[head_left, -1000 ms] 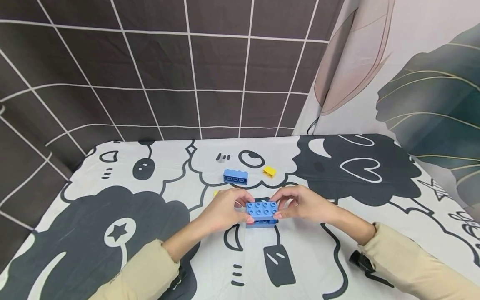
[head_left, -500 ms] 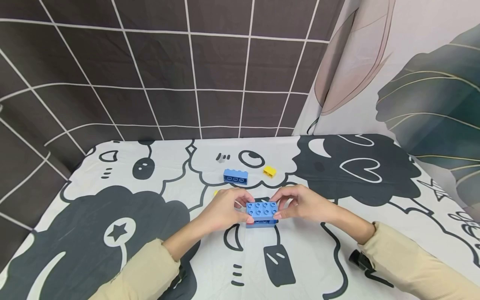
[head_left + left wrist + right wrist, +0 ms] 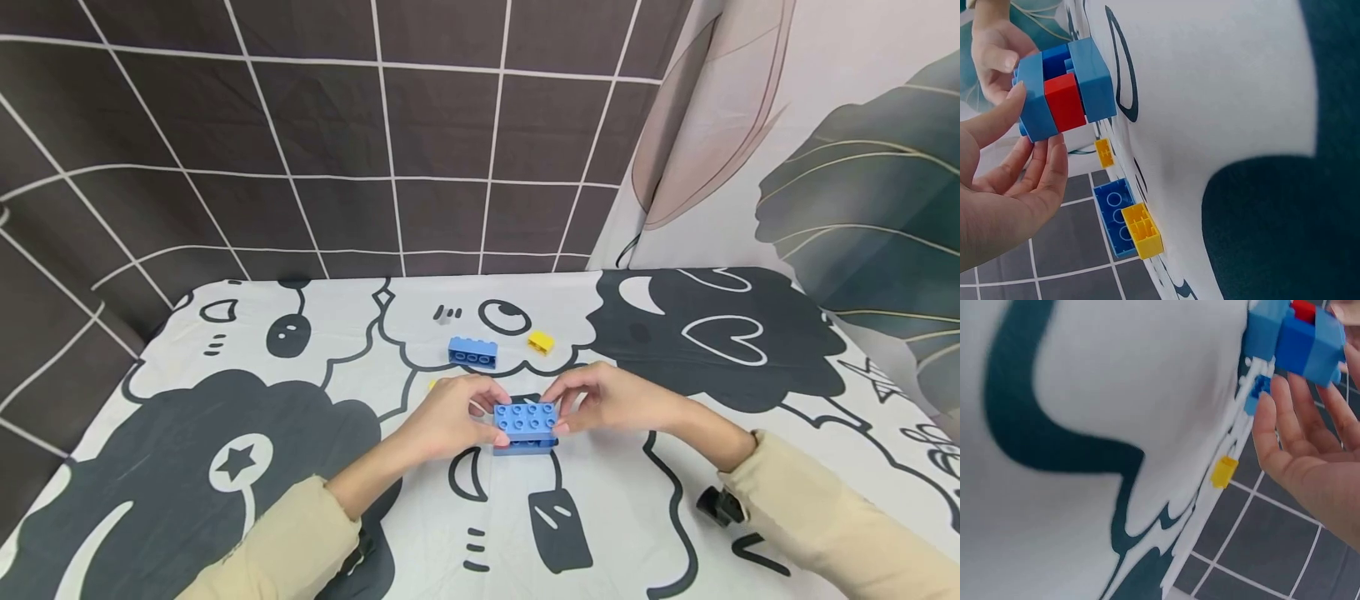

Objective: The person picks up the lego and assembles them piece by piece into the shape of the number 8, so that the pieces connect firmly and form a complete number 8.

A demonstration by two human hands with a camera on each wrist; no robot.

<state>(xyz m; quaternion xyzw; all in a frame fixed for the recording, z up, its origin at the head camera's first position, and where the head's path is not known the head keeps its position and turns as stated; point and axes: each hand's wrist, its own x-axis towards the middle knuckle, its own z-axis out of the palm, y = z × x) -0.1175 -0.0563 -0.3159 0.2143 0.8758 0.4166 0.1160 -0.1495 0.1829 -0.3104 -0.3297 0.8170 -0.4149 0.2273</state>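
A small stack of toy building bricks stands on the patterned cloth between my hands. It has a light blue brick (image 3: 523, 423) on top and another light blue brick (image 3: 525, 451) at the bottom. Between these two sit a red brick (image 3: 1065, 103) and a darker blue brick (image 3: 1296, 347), side by side. My left hand (image 3: 450, 421) pinches the left end of the top brick, thumb in front and fingers behind. At the right end is my right hand (image 3: 615, 404), fingers loosely spread with their tips close to the bricks; whether they still touch is unclear.
Behind the stack, a loose blue brick (image 3: 472, 352) lies on its side, with a small yellow brick (image 3: 540, 342) to its right. Another yellow brick (image 3: 1142, 231) is mostly hidden behind my left hand in the head view. A dark gridded curtain (image 3: 315, 125) hangs at the back.
My right hand has eased slightly to the right, its thumb shifting off the end of the top brick. The left hand and the stack hold still.
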